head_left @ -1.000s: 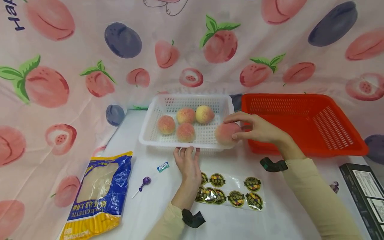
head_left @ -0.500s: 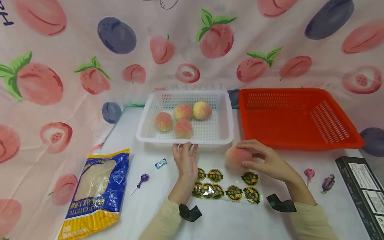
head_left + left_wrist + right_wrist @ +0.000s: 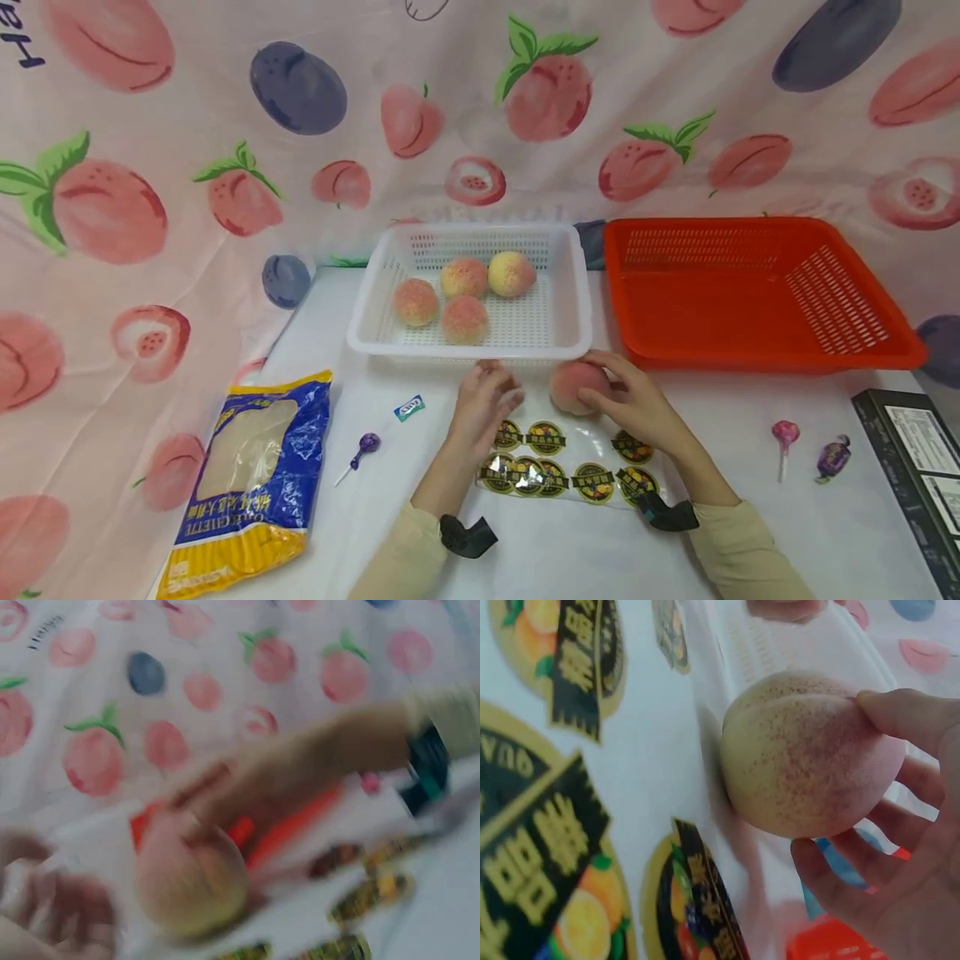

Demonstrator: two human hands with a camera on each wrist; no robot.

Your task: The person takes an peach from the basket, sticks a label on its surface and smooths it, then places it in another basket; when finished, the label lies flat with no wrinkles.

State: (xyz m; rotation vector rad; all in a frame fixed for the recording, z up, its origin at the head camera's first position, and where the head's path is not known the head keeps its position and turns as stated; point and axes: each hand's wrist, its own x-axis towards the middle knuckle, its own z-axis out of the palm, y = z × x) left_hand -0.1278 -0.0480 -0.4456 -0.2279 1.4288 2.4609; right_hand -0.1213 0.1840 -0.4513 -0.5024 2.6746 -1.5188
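Note:
My right hand grips a pink and yellow peach between thumb and fingers, in front of the white basket. Close up in the right wrist view, the peach shows a brownish, speckled blush. My left hand is just left of it, fingers loosely bent and holding nothing; it is blurred in the left wrist view. Below both hands lies a clear sheet of round fruit stickers. Several more peaches sit inside the white basket.
A red basket stands to the right of the white one. At the left lies a blue and yellow bag, near a purple lollipop and a small wrapped candy. Further right are a pink lollipop, a purple candy and a black box.
My right hand has brought the peach out of the white basket to a place in front of it. My left hand has left the basket's front rim and turned toward the peach.

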